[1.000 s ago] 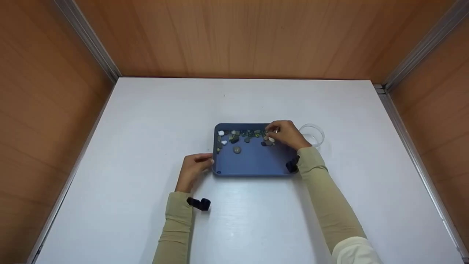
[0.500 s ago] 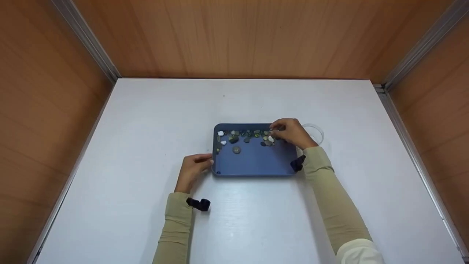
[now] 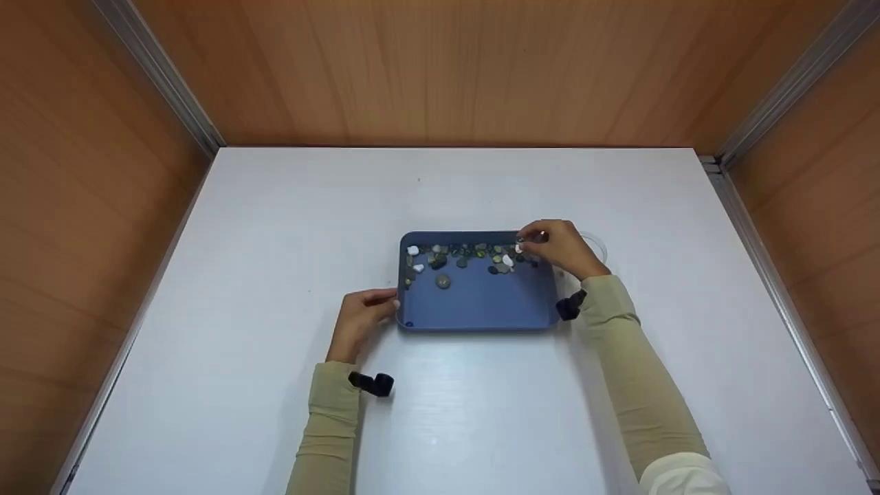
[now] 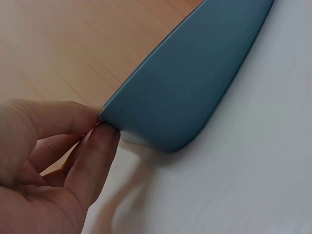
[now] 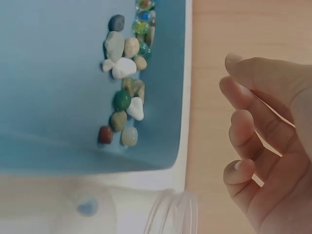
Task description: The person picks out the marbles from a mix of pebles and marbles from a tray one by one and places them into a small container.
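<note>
1. A blue rectangular tray with rounded corners [image 3: 481,302] lies at the centre of the head view.
2. Small smooth pebbles in mixed colours [image 3: 438,262] run along its top and left edges; a round grey-brown stone [image 3: 443,281] sits just left of its middle.
3. Near the centre of the right wrist view, a glossy dark green stone [image 5: 122,100] lies just beside a white pebble [image 5: 136,108].
4. The left hand [image 3: 356,323] pinches the tray's left rim.
5. The right hand [image 3: 564,246] is at the tray's upper right corner, fingers loosely bent, thumb and forefinger narrowly parted.
6. Behind it, at right, stands a clear round container [image 3: 595,249].
7. A white table [image 3: 426,412] bears everything.
</note>
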Available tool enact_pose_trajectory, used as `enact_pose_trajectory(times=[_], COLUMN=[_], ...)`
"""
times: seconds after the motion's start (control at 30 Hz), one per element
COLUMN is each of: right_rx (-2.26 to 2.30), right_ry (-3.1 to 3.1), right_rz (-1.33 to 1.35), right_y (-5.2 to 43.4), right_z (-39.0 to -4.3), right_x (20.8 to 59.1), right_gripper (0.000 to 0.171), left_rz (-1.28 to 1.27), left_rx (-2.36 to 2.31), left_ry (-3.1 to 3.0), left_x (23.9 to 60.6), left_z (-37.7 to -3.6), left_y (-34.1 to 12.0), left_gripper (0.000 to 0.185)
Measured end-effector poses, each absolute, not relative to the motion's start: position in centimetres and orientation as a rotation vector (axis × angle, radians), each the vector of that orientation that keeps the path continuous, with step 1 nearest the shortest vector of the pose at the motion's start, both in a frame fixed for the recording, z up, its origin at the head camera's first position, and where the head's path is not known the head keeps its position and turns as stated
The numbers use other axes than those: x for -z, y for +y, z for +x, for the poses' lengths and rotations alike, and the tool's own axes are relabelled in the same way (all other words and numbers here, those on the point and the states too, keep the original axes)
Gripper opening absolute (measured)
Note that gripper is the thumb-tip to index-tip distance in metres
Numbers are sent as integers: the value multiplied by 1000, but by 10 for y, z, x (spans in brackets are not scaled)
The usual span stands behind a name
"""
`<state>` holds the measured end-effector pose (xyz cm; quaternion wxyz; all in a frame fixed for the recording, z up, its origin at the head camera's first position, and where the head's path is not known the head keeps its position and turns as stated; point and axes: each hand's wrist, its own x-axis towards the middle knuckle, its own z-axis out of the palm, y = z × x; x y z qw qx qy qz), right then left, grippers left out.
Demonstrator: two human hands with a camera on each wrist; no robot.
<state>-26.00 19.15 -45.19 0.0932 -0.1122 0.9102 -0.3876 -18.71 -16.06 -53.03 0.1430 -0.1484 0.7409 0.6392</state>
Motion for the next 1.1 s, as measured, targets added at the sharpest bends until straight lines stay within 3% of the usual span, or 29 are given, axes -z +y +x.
enact_pose_trajectory(times=[1.1], right_rx=[1090], right_ry=[2810], right_rz=[-320], right_y=[233], right_z=[-253], right_x=[450], right_gripper=[23], left_rz=[-442], left_rx=[-1808], left_ry=[2156], left_x=[530], left_z=[-187], left_y=[-161], left_gripper=[28])
